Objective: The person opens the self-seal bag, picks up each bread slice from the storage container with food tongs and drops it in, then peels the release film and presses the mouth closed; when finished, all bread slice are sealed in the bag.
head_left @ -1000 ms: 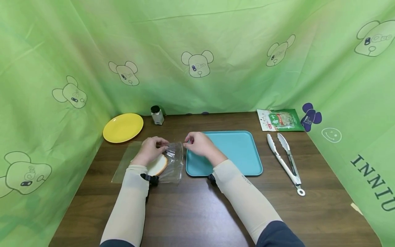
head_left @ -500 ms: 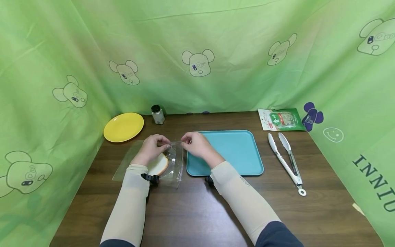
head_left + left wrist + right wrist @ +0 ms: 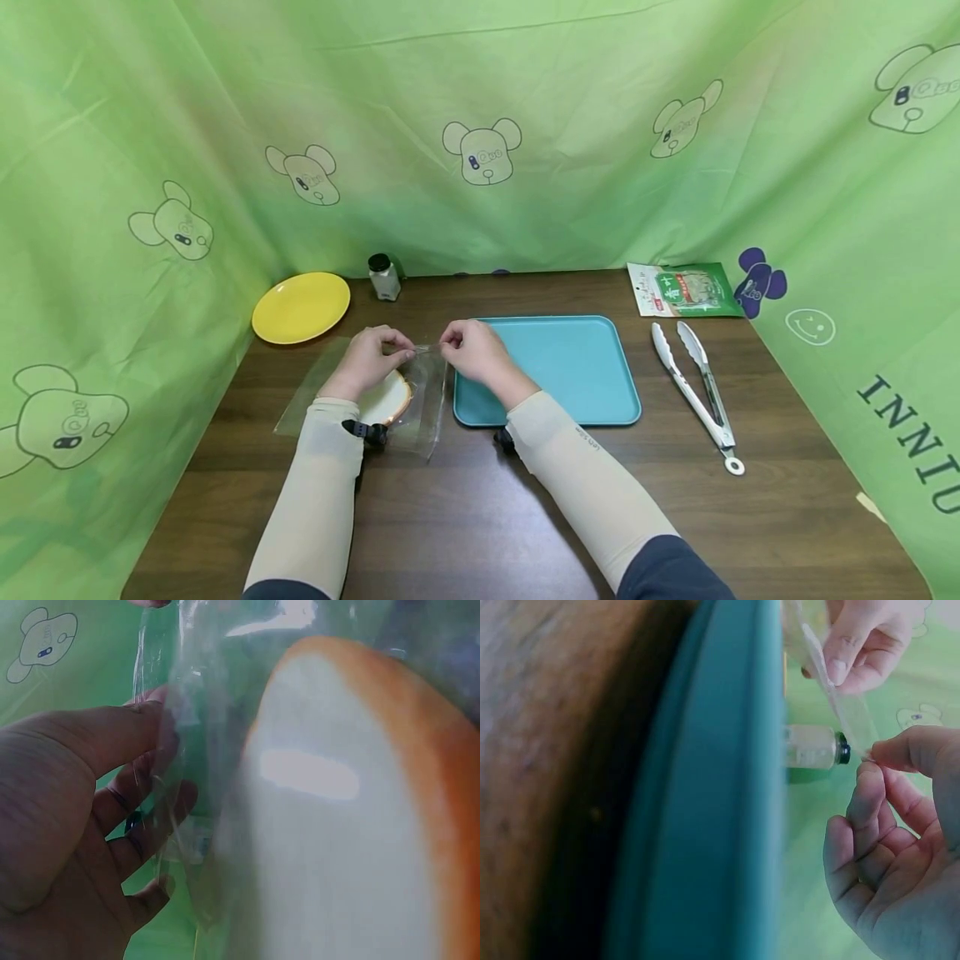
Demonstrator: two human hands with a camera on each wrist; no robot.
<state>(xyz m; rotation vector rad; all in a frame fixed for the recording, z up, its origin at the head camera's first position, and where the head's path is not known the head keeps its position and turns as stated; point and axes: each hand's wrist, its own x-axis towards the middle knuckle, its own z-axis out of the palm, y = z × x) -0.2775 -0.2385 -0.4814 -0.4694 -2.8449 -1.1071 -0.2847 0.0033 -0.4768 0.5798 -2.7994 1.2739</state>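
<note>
A clear plastic bag (image 3: 429, 392) holds a white, bread-slice-shaped piece (image 3: 384, 400) with an orange-brown rim. My left hand (image 3: 366, 363) pinches the bag's upper edge between thumb and fingers; in the left wrist view that hand (image 3: 82, 787) lies beside the bread-like piece (image 3: 337, 817), behind which little else shows. Just to the right, my right hand (image 3: 480, 357) pinches the corner of the same edge. The right wrist view shows thumb and forefinger of my right hand (image 3: 900, 840) meeting on the bag's edge (image 3: 840, 701), with my left hand (image 3: 866, 645) further along it.
A blue tray (image 3: 562, 367) lies under and beside my right hand. Behind stand a yellow plate (image 3: 302, 308) and a black-capped jar (image 3: 384, 280). White-tipped tongs (image 3: 701, 400) and a green packet (image 3: 684, 290) lie at the right. A green curtain surrounds the table.
My right hand has shifted slightly left and now holds the bag's corner, which it was apart from at first. The bag's edge is stretched between both hands.
</note>
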